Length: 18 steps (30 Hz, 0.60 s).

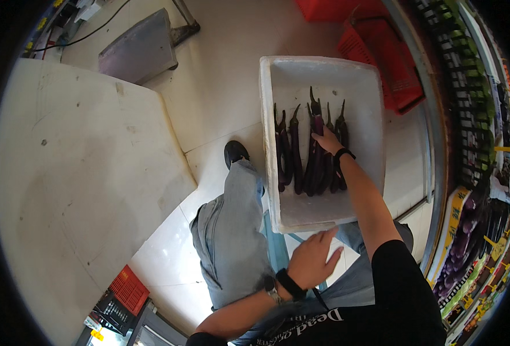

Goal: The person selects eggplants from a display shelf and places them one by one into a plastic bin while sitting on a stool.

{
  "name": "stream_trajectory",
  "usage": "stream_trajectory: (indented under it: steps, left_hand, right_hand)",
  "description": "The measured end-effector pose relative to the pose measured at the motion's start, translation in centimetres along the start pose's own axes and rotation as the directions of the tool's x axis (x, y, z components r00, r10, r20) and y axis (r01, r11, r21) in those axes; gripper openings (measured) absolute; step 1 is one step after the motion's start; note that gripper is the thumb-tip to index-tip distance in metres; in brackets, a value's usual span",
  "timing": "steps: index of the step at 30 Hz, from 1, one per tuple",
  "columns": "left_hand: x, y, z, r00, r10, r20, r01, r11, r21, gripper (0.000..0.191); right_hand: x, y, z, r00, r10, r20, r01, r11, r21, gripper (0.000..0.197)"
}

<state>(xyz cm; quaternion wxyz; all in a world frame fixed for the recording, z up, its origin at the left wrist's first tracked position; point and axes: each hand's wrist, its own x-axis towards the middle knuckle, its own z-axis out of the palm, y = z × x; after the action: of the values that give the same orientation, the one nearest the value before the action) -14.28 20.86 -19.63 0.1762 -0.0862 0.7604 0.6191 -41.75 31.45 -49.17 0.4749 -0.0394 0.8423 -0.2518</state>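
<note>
Long purple eggplants (296,151) lie side by side in a white foam box (315,222) before me. My right hand (329,139) reaches into the box, its fingers around the upper part of one eggplant (319,123) that lies over others. Near the box's close rim, above my lap, is my left hand (311,261), empty with its fingers apart. A black band and a watch are on the left wrist, a black band on the right one.
A large pale board (86,164) is at the left, with a platform scale (138,47) beyond it. Red plastic baskets (384,65) stand behind the box at the right. Vegetable shelves with more eggplants (462,242) line the right side. A blue stool (276,246) is below me.
</note>
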Motion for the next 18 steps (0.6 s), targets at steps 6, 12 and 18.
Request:
stream_trajectory:
  steps: [6, 12, 18]
  left_hand:
    - [-0.6, 0.7, -1.2, 0.991, -0.077, 0.112, 0.085, 0.994, -0.068, 0.043]
    - [0.2, 0.8, -1.0, 0.977, -0.107, 0.185, 0.121, 0.99, -0.066, 0.044]
    - [0.2, 0.8, -0.9, 0.967, -0.145, 0.209, 0.153, 0.988, -0.023, 0.043]
  right_hand:
    - [1.6, 0.2, 6.5, 0.993, -0.004, -0.115, 0.003, 1.0, -0.01, 0.065]
    - [2.0, 4.1, 9.1, 0.982, 0.013, -0.187, -0.019, 0.999, -0.031, 0.066]
    - [-0.6, 3.6, 11.9, 0.983, 0.044, -0.18, -0.079, 0.978, -0.191, 0.084]
